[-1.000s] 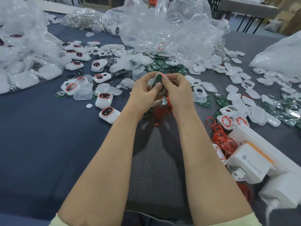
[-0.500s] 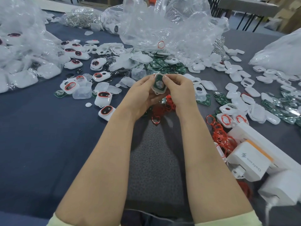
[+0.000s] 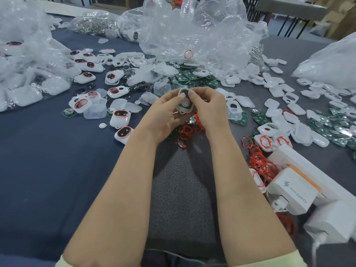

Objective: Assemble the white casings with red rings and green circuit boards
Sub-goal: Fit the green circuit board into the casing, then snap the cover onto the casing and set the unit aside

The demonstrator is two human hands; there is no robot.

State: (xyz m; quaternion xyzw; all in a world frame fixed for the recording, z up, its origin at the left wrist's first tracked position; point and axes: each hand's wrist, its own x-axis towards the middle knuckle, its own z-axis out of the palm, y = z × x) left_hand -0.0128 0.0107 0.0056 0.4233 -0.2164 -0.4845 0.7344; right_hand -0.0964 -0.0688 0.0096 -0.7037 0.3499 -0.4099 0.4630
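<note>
**A:** Fingers (image 3: 192,96) first: what are they doing?

**B:** Both sets are curled round one white casing (image 3: 185,109). The left hand (image 3: 163,114) cradles it from below and from the side. The right hand (image 3: 210,110) grips the other side, and the two thumb tips meet at its upper end.

**A:** Where is that casing?

**B:** It is held up off the dark blue cloth (image 3: 48,160), between the hands, in the middle of the view. A green circuit board (image 3: 186,92) shows inside it, right under the thumb tips. I cannot tell whether the board is fully seated, because the thumbs cover part of it.

**A:** And the loose parts?

**B:** A heap of red rings (image 3: 185,132) lies on the cloth just below the hands. Ringed casings (image 3: 123,132) sit to the left of the left wrist. Beyond the hands, spare green boards (image 3: 185,76) are piled at the foot of a crumpled clear plastic bag (image 3: 192,35). Empty white shells (image 3: 277,93) are scattered to the right, and a white charger (image 3: 292,189) lies near the right forearm.
</note>
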